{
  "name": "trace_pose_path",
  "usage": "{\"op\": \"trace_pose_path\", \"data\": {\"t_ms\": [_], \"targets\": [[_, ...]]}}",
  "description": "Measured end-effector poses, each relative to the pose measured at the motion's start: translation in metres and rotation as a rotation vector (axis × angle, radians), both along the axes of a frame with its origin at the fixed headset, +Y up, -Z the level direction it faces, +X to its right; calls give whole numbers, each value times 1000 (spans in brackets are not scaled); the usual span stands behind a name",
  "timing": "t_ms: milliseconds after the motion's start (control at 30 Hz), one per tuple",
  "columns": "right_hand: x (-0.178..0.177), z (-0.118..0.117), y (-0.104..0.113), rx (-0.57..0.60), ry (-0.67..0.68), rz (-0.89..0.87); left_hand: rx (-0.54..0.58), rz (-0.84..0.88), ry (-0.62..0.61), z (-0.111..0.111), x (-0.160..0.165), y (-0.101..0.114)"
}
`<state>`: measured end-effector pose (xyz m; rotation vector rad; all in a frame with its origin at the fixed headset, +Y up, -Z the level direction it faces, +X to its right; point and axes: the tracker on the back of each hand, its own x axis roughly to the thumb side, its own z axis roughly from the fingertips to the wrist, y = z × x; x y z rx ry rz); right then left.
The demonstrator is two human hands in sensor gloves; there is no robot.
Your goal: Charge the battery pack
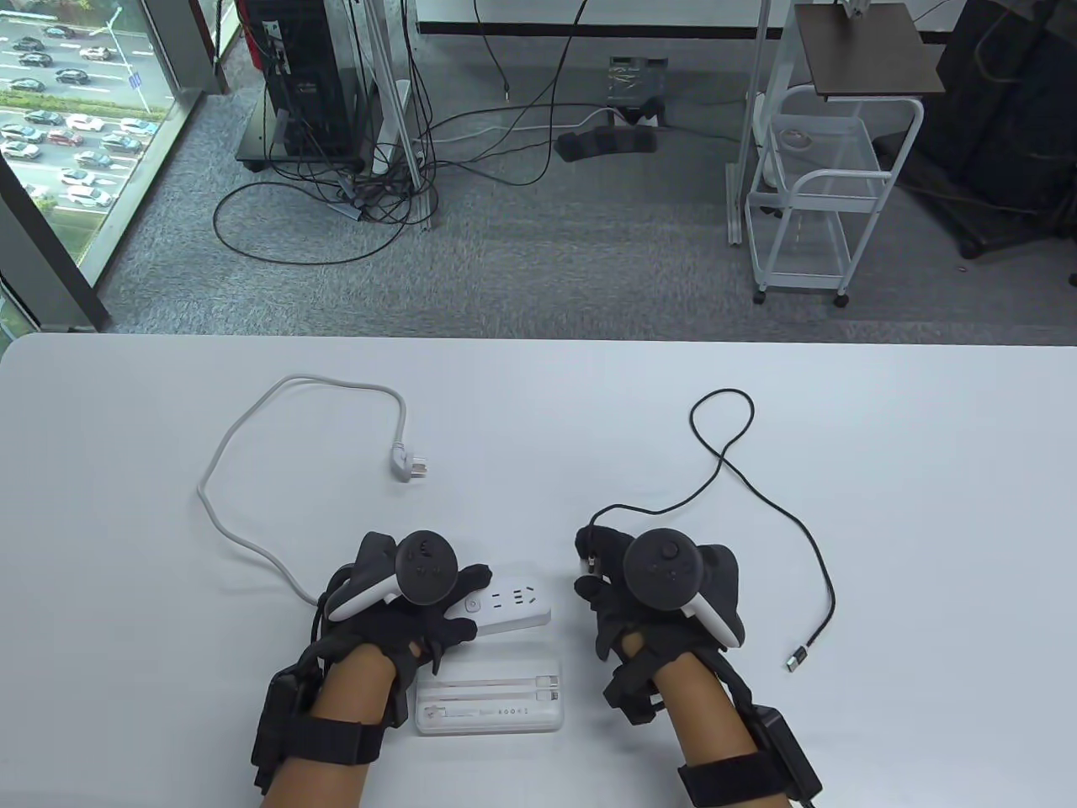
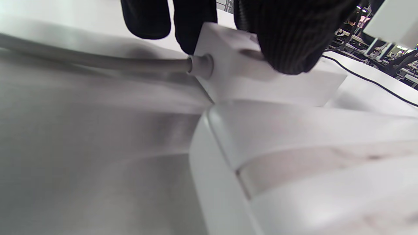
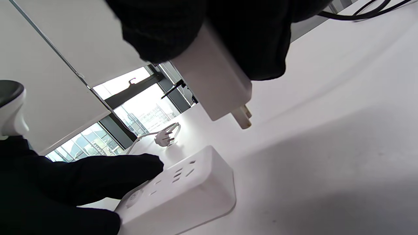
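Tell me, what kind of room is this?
Probably an office or lab, high up: a grey carpet with tangled cables, a white rolling cart, and a window overlooking parked cars.

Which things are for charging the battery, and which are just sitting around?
For the job:
- battery pack
- power strip, held by the left hand
- charger plug, held by the right hand
- black cable

Just sitting around:
- white cart on the floor
- tangled floor cables
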<state>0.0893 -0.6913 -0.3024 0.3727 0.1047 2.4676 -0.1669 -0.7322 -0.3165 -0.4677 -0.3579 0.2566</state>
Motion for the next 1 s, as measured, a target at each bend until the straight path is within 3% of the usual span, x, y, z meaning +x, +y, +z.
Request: {"op": "trace_pose_path", "data": {"t_ms": [433, 1000], "targets": [[-47, -8, -3, -39, 92, 17, 0, -1, 3, -1, 0, 0], [-58, -12, -12, -60, 89, 48, -9, -3, 9, -1, 0, -1]]}}
